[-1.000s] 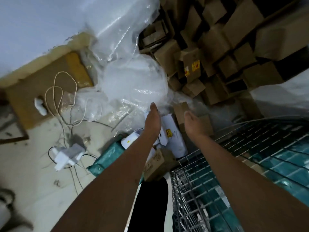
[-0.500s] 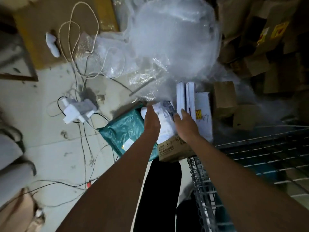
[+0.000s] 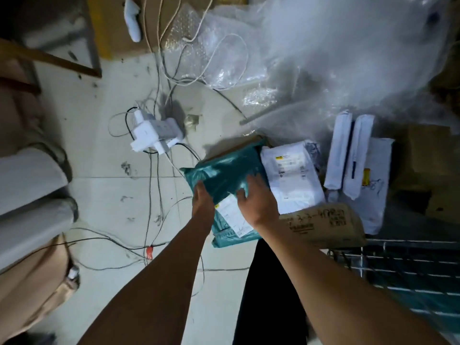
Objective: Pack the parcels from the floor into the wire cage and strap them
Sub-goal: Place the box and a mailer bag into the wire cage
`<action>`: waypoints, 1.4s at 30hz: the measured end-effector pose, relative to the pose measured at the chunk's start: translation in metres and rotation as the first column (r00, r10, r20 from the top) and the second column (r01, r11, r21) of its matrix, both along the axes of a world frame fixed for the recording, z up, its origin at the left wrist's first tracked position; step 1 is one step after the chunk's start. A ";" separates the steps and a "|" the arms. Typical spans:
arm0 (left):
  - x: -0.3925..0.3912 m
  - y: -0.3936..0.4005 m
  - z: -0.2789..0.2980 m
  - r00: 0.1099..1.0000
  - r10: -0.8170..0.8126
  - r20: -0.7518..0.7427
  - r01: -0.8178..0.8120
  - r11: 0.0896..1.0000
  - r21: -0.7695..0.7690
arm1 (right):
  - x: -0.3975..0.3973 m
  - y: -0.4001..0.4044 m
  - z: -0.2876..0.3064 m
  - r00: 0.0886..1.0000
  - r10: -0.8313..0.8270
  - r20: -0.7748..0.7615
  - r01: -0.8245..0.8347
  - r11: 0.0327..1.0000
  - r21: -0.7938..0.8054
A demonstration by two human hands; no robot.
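A teal plastic parcel (image 3: 224,175) with a white label lies on the floor in front of me. My left hand (image 3: 202,199) grips its left edge. My right hand (image 3: 256,200) lies on top of it with fingers spread, pressing on the bag. To the right of it lies a white parcel (image 3: 292,178) with a printed label. A brown cardboard box (image 3: 323,226) with handwriting sits below that. Two white wrapped packets (image 3: 348,155) lean farther right. The wire cage (image 3: 408,267) shows at the lower right, with teal parcels inside it.
A white power strip (image 3: 154,134) and tangled cables lie on the tiled floor to the left. Bubble wrap and clear plastic sheeting (image 3: 336,53) pile up behind the parcels. Brown boxes (image 3: 428,155) stand at the right. Grey rolls (image 3: 32,185) lie at the left edge.
Both hands have left the white parcel and come down to the left onto the teal parcel. The view has tilted further down toward the floor.
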State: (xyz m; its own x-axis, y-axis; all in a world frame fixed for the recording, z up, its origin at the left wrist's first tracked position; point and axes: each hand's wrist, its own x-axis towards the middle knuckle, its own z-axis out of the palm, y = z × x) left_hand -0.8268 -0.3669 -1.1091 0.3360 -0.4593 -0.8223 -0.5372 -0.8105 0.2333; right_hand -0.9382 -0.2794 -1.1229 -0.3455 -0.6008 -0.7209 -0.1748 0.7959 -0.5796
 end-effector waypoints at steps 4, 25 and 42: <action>0.029 0.000 -0.009 0.999 -0.012 0.035 0.010 0.998 0.061 | 0.034 0.001 0.002 0.979 -0.019 -0.201 0.005 0.998 -0.069; 0.025 0.022 -0.014 0.948 0.312 -0.056 -0.301 0.942 0.148 | -0.022 -0.003 -0.009 0.984 -0.151 0.093 0.134 0.976 0.170; 0.019 0.033 0.129 0.905 0.420 -0.060 -0.414 0.905 0.096 | -0.060 -0.053 0.176 0.985 -0.025 0.169 0.013 0.998 0.069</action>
State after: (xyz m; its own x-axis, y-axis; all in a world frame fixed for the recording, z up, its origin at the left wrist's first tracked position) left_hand -0.8081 -0.3341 -0.9798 0.4164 -0.2237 -0.8812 -0.1290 -0.9740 0.1862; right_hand -0.9979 -0.3328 -0.9467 -0.2261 -0.5437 -0.8082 -0.0630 0.8361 -0.5449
